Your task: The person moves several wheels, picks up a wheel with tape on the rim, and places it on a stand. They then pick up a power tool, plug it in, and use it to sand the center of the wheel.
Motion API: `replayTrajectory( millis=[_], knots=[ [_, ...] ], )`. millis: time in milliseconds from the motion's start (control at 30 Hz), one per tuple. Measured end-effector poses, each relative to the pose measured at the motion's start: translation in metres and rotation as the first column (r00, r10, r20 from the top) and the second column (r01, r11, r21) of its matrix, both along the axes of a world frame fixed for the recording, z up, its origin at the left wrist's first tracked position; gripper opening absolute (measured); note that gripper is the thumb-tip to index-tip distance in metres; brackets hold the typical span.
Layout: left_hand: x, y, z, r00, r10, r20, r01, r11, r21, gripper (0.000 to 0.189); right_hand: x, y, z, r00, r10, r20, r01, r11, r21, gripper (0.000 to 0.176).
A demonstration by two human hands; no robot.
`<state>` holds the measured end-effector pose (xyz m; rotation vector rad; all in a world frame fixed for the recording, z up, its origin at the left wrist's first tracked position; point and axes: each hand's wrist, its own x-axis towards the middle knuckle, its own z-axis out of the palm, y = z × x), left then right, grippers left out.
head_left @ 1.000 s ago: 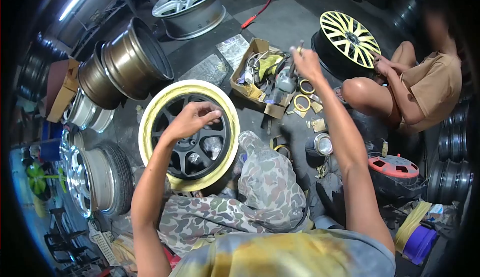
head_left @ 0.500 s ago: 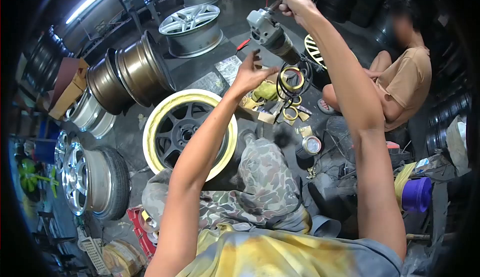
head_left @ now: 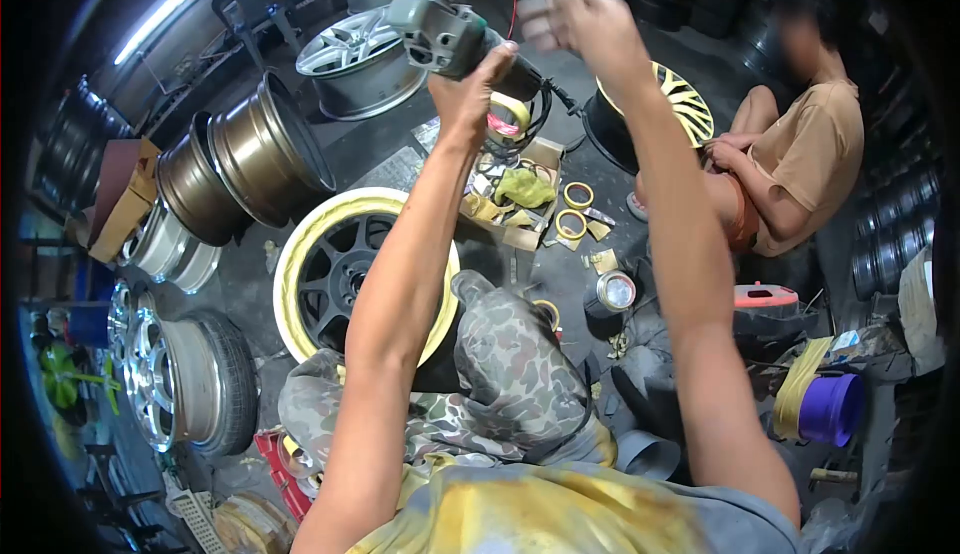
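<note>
Looking down, we see a box (head_left: 527, 237) on the floor holding a green rag (head_left: 522, 187), with tape rolls (head_left: 578, 195) just beside it. Our left hand (head_left: 470, 89) is raised, clasped around the grinder (head_left: 435, 24) high above the box. Our right hand (head_left: 580, 14), blurred, is lifted alongside with fingers spread, empty.

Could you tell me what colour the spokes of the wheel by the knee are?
Black spokes, clearest in the head view.
</note>
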<state>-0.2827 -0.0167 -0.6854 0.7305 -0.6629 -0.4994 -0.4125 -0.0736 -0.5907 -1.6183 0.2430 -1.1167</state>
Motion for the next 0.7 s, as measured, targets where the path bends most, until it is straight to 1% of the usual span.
replayTrajectory(
  millis=[33, 67, 100, 133, 167, 200, 233, 267, 300, 333, 367, 400, 433, 467, 500, 533, 567, 600, 633, 667, 700],
  knots=[
    [0.006, -0.003, 0.001, 0.999, -0.009, -0.035, 0.008, 1.000, -0.022, 0.027, -0.012, -0.007, -0.029, 0.986, -0.038, -0.159, 0.030, 0.998, -0.051, 0.035],
    [0.013, -0.004, 0.002, 0.998, -0.018, -0.067, 0.016, 0.999, -0.040, 0.026, -0.021, -0.016, -0.068, 0.947, -0.083, -0.310, 0.053, 0.993, -0.103, 0.035],
    [0.013, 0.000, 0.006, 0.995, 0.001, -0.104, -0.002, 1.000, -0.011, 0.026, -0.021, -0.025, -0.113, 0.895, -0.135, -0.424, 0.089, 0.988, -0.126, 0.036],
    [0.019, -0.006, 0.000, 0.994, 0.015, -0.106, -0.019, 0.999, -0.032, 0.026, -0.021, -0.030, -0.152, 0.826, -0.187, -0.531, 0.128, 0.981, -0.146, 0.037],
    [0.016, -0.002, 0.003, 0.992, -0.017, -0.126, 0.014, 1.000, -0.026, 0.025, -0.020, -0.027, -0.173, 0.789, -0.328, -0.520, 0.195, 0.936, -0.293, 0.040],
    [0.014, 0.002, 0.006, 0.988, -0.051, -0.148, 0.049, 0.999, -0.018, 0.024, -0.015, -0.023, -0.188, 0.738, -0.463, -0.491, 0.253, 0.865, -0.433, 0.042],
    [0.020, -0.003, 0.003, 0.980, -0.124, -0.154, 0.126, 0.992, 0.001, 0.022, -0.007, -0.024, -0.200, 0.624, -0.551, -0.555, 0.299, 0.824, -0.482, 0.046],
    [0.019, -0.005, -0.004, 0.980, -0.128, -0.154, 0.131, 0.991, 0.010, 0.022, 0.003, -0.027, -0.208, 0.496, -0.625, -0.602, 0.328, 0.777, -0.537, 0.050],
    [0.008, 0.003, 0.005, 0.986, -0.114, -0.123, 0.114, 0.993, -0.007, 0.022, 0.006, -0.020, -0.202, 0.441, -0.631, -0.638, 0.314, 0.775, -0.549, 0.051],
    [-0.001, 0.009, 0.010, 0.991, -0.100, -0.090, 0.098, 0.995, -0.028, 0.022, 0.015, -0.028, -0.218, 0.358, -0.669, -0.652, 0.281, 0.743, -0.608, 0.047],
    [-0.008, 0.012, 0.012, 0.996, -0.074, -0.058, 0.071, 0.996, -0.051, 0.024, 0.018, -0.034, -0.237, 0.384, -0.678, -0.627, 0.258, 0.731, -0.632, 0.045],
    [-0.009, 0.012, 0.012, 0.996, -0.075, -0.053, 0.072, 0.996, -0.056, 0.024, 0.019, -0.032, -0.234, 0.411, -0.686, -0.601, 0.235, 0.716, -0.657, 0.043],
    [-0.009, 0.013, 0.009, 1.000, 0.007, 0.018, -0.006, 0.999, -0.050, 0.025, 0.016, -0.029, -0.234, 0.394, -0.683, -0.615, 0.229, 0.721, -0.654, 0.036],
    [-0.008, 0.013, 0.007, 0.992, 0.092, 0.089, -0.088, 0.995, -0.049, 0.026, 0.010, -0.024, -0.236, 0.399, -0.683, -0.612, 0.230, 0.720, -0.654, 0.036],
    [0.003, 0.011, -0.002, 0.980, 0.108, 0.166, -0.103, 0.994, -0.037, 0.027, -0.002, -0.011, -0.234, 0.534, -0.663, -0.525, 0.204, 0.704, -0.681, 0.032],
    [0.006, 0.014, -0.004, 0.980, 0.108, 0.168, -0.105, 0.994, -0.028, 0.027, -0.015, 0.003, -0.233, 0.655, -0.620, -0.432, 0.185, 0.685, -0.704, 0.028],
    [0.009, 0.017, -0.006, 0.954, 0.164, 0.251, -0.174, 0.985, 0.017, 0.027, -0.026, 0.018, -0.232, 0.657, -0.615, -0.436, 0.183, 0.691, -0.699, 0.028],
    [0.011, 0.021, -0.007, 0.917, 0.214, 0.336, -0.246, 0.968, 0.055, 0.027, -0.037, 0.034, -0.230, 0.767, -0.528, -0.364, 0.167, 0.713, -0.681, 0.025],
    [0.007, 0.022, -0.008, 0.941, 0.188, 0.281, -0.203, 0.979, 0.026, 0.030, -0.047, 0.049, -0.232, 0.858, -0.431, -0.279, 0.151, 0.732, -0.664, 0.023],
    [0.013, 0.021, -0.015, 0.939, 0.187, 0.288, -0.203, 0.979, 0.026, 0.030, -0.057, 0.065, -0.240, 0.860, -0.430, -0.274, 0.156, 0.733, -0.662, 0.023],
    [0.022, 0.016, -0.029, 0.924, 0.207, 0.321, -0.242, 0.967, 0.076, 0.032, -0.066, 0.080, -0.251, 0.855, -0.460, -0.238, 0.237, 0.756, -0.610, 0.025]
  ],
)
